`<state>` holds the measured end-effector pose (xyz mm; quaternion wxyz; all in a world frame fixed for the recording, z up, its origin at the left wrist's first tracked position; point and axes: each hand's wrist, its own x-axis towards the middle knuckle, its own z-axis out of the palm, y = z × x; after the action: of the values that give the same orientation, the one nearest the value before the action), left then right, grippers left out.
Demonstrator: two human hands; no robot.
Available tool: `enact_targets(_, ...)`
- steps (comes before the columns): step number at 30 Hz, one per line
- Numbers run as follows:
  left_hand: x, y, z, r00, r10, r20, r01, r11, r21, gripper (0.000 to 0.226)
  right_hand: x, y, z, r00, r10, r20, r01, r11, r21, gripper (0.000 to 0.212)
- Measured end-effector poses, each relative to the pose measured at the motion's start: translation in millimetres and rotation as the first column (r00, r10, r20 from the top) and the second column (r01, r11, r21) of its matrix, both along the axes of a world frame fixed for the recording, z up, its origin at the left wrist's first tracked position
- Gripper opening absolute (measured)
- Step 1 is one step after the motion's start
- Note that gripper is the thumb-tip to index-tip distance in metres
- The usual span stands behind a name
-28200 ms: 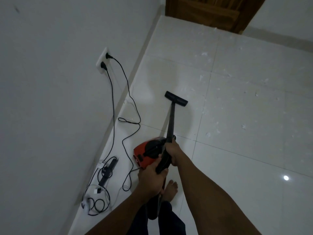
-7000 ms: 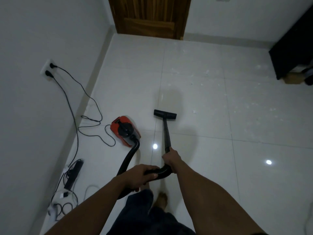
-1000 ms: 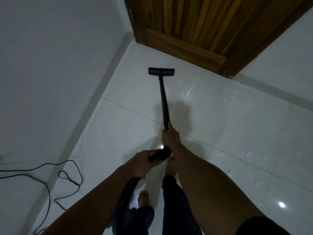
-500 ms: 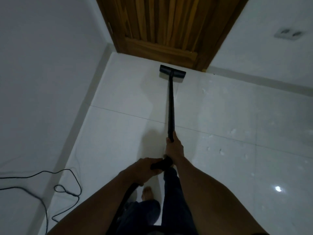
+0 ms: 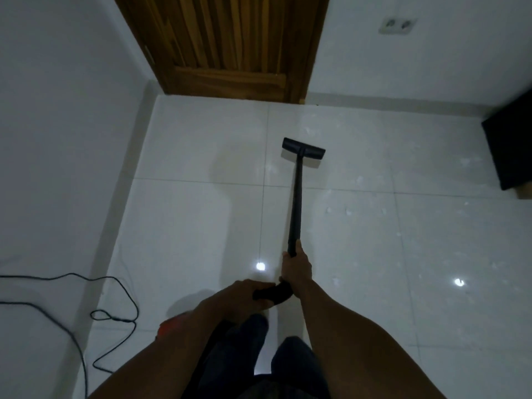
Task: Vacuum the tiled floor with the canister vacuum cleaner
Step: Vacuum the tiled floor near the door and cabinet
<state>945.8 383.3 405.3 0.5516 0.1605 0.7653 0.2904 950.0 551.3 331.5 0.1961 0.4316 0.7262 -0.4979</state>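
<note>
I see my right grip [image 5: 296,269] clamped round the wand [image 5: 296,197], left grip [image 5: 244,295] clamped on the hose handle [image 5: 273,294]; floor head [image 5: 303,148] rests on white tiles [image 5: 187,226] near a wooden door [image 5: 230,38].

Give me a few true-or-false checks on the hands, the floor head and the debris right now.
1. The right hand grips the wand. True.
2. The floor head touches the wooden door. False: the floor head sits on the tiles, apart from the wooden door.
3. White specks lie on the tiles right of the wand. True.
4. The left hand hangs free. False: the left hand holds the hose handle.
</note>
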Motion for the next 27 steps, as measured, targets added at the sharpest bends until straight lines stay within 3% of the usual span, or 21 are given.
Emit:
enact_targets(5, 99, 1, 3, 0.998, -0.063, -0.025, 0.060, 0.994, -0.094, 0.057, 100, 2, 11, 0.999, 0.042, 0.012, -0.042, 0.999, -0.004, 0.063)
enact_targets(8, 171, 2, 14, 1.000, -0.012, -0.027, 0.008, 0.991, -0.136, 0.103, 170, -3, 19, 0.997, 0.075, -0.007, -0.075, 0.997, -0.007, 0.064)
enact_targets(9, 193, 1, 17, 1.000, 0.007, -0.011, -0.009, 0.990, -0.143, 0.108, 191, -6, 20, 0.997, 0.079, -0.014, -0.079, 0.997, -0.006, 0.063)
enact_targets(10, 212, 0, 21, 1.000, 0.004, 0.000, -0.004, 0.991, -0.133, 0.100, 209, -8, 20, 0.997, 0.078, -0.014, -0.078, 0.997, -0.009, 0.063)
enact_targets(12, 252, -10, 27, 1.000, -0.014, 0.004, 0.014, 0.996, -0.086, 0.058, 253, -18, 20, 0.999, 0.052, -0.005, -0.052, 0.998, -0.037, 0.063)
enact_targets(14, 290, -24, 33, 1.000, 0.002, 0.013, -0.002, 0.999, -0.032, 0.042, 296, -32, 18, 1.000, 0.018, 0.010, -0.017, 0.997, -0.069, 0.063)
enact_targets(20, 385, -69, 33, 0.995, 0.016, 0.094, -0.012, 0.999, -0.045, 0.048, 401, -74, 12, 1.000, -0.031, -0.005, 0.030, 0.998, -0.047, 0.064)
enact_targets(27, 503, -148, 37, 0.992, -0.114, 0.061, 0.118, 0.991, -0.059, 0.054, 537, -152, 22, 0.998, -0.066, 0.007, 0.066, 0.998, 0.014, 0.063)
